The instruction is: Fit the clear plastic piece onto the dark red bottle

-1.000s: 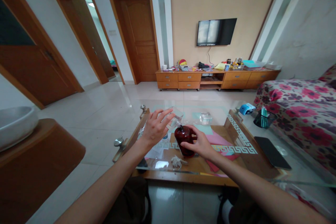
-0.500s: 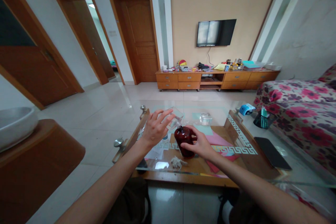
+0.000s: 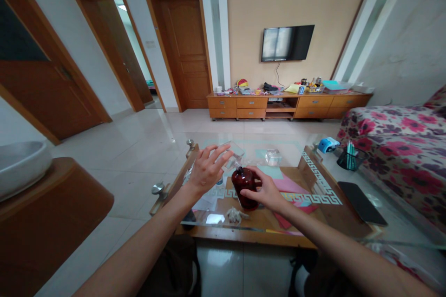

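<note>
I see a dark red bottle (image 3: 244,186), glossy translucent plastic by its look, and a clear tilted glass cup (image 3: 232,154) beside it. The worktop (image 3: 324,167) is smooth, reflective glass over varnished wood. Matt pink paper (image 3: 289,184) lies underneath. Floor tiles (image 3: 139,144) are polished, shiny.
</note>
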`<state>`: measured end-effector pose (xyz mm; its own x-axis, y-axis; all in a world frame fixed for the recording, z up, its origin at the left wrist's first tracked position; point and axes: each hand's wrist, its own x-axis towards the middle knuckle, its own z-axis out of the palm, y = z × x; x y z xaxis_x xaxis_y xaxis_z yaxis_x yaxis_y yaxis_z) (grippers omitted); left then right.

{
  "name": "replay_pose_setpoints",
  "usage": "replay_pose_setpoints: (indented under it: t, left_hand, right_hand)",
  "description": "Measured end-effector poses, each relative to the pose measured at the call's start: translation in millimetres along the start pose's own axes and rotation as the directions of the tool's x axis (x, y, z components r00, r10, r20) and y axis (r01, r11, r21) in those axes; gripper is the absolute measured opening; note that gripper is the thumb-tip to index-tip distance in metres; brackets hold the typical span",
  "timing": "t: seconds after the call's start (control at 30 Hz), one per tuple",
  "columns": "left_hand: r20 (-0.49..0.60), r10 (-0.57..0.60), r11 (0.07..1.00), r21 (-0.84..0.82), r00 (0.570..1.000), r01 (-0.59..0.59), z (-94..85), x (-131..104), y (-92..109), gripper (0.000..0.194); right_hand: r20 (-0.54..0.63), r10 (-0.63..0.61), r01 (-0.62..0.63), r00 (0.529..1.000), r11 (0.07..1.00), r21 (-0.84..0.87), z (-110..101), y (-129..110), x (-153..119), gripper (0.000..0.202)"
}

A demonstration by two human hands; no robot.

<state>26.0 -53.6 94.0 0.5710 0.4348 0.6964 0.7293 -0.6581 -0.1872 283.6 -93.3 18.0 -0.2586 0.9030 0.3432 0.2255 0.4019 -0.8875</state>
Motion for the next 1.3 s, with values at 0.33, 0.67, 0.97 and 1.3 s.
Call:
replay_pose_setpoints:
  t: [0.33, 0.67, 0.97, 1.3]
  left_hand:
    - [-0.057, 0.035, 0.999, 0.012, 0.998, -0.035, 4.6, -1.2, -2.9, 0.061]
    - [-0.077, 0.035, 0.999, 0.029, 0.996, -0.033, 6.9, -2.0, -2.8, 0.054]
    - [-0.073, 0.095, 0.992, 0.084, 0.993, -0.089, 5.0, -0.3, -3.9, 0.055]
    - [-0.086, 0.085, 0.994, 0.076, 0.993, -0.079, 6.6, -1.0, -3.4, 0.051]
  right_hand:
    - [0.015, 0.008, -0.008, 1.0, 1.0, 0.016, 1.8, 5.4, 1.2, 0.076]
    - [0.017, 0.014, -0.014, 1.0, 1.0, 0.022, 2.5, 4.7, 0.8, 0.077]
    - [0.021, 0.028, -0.029, 0.999, 0.998, 0.055, 2.3, 5.4, 0.1, 0.078]
    - [0.018, 0.015, -0.016, 1.0, 0.999, 0.042, 1.6, 4.8, -1.0, 0.077]
